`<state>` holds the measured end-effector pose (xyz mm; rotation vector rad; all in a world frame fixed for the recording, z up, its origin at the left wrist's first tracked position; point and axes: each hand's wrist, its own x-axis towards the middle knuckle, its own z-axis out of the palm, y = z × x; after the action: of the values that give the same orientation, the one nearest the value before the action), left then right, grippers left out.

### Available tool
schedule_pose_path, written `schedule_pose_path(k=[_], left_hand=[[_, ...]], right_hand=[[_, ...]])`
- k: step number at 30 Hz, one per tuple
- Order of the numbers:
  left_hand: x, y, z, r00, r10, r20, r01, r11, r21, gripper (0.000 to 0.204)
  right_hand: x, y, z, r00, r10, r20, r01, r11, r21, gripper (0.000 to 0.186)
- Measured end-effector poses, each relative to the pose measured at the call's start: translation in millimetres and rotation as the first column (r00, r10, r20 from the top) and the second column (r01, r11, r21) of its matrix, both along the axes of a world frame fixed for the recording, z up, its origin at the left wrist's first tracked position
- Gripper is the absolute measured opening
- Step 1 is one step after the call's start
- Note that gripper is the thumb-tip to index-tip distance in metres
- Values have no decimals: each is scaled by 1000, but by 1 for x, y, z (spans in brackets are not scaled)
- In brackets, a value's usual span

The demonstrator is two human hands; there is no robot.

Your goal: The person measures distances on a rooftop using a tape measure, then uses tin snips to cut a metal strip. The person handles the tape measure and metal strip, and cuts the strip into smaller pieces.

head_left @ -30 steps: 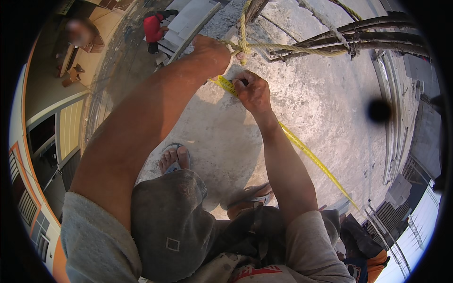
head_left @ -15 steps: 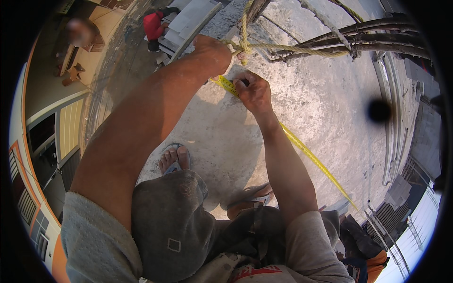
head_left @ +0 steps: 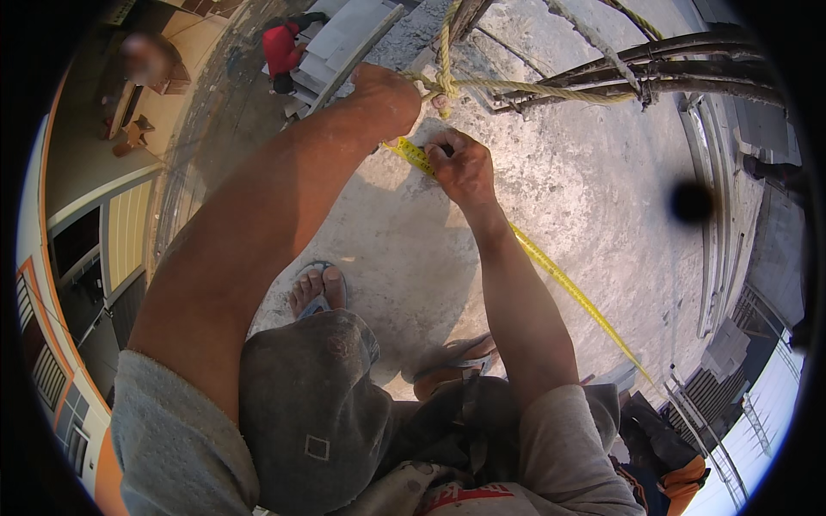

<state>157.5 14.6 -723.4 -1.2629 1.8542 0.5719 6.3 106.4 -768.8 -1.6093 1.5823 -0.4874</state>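
A yellow measuring tape (head_left: 564, 281) runs from my left hand (head_left: 387, 99), through my right hand (head_left: 465, 168), behind my right forearm and off to the lower right. My left hand is bent at the wrist, with its fingers mostly hidden beneath it. The tape comes out at its lower edge, so it appears closed on it. Thumb and fingers of my right hand pinch the tape a short way along. Just beyond both hands, a knotted yellowish rope (head_left: 446, 83) hangs beside a pale, rough concrete surface (head_left: 594, 198).
Dark bent poles (head_left: 688, 73) lie at the upper right, with rope across them. My sandalled left foot (head_left: 318, 288) stands on the concrete. At the left a drop shows a lower level (head_left: 185, 129). A person in red (head_left: 281, 49) crouches by grey slabs (head_left: 344, 39).
My hands and the tape hold almost still. At the far right edge a dark shape, perhaps a leg, has come further into view. The person in red has shifted slightly.
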Motion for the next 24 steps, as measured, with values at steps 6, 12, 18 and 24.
schedule_pose_path(k=[6, 12, 18, 24], left_hand=[[2, 2, 2, 999, 5, -47, -8, 998, -62, 33], [4, 2, 2, 997, 30, -72, -35, 997, -68, 32], [0, -1, -1, 999, 34, -8, -34, 999, -4, 36], [1, 0, -2, 1000, 21, -14, -22, 999, -27, 38]], right_hand=[[2, 0, -2, 998, 38, -43, -41, 996, -77, 10], [2, -1, 1, 997, 58, -53, -62, 995, -79, 11], [2, -3, 4, 997, 57, -48, -59, 998, -39, 11], [1, -4, 1, 996, 69, -61, -73, 996, -53, 11]])
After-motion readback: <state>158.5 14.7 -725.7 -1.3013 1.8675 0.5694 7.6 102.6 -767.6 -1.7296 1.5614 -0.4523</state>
